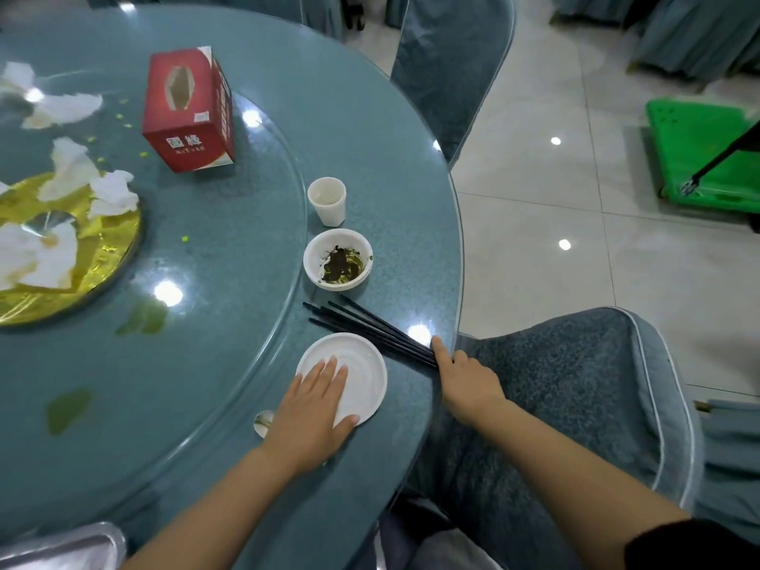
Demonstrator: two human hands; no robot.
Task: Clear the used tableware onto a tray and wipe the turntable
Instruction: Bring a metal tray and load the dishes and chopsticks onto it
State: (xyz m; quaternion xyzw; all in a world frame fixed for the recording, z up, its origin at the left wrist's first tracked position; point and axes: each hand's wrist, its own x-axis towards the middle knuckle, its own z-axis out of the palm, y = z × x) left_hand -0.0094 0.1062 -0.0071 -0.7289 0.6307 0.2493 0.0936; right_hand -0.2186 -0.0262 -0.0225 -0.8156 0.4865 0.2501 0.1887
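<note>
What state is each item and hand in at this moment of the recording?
left hand: flat, fingers straight, resting on the plate.
right hand: gripping the chopsticks' ends at the table edge.
plate: white, looks clean, lying flat.
chopsticks: black, bunched, lying on the table.
bowl: upright, dark food residue inside.
cup: upright, contents unclear.
tissue box: upright on the turntable.
turntable: soiled with tissues and green spills.
</note>
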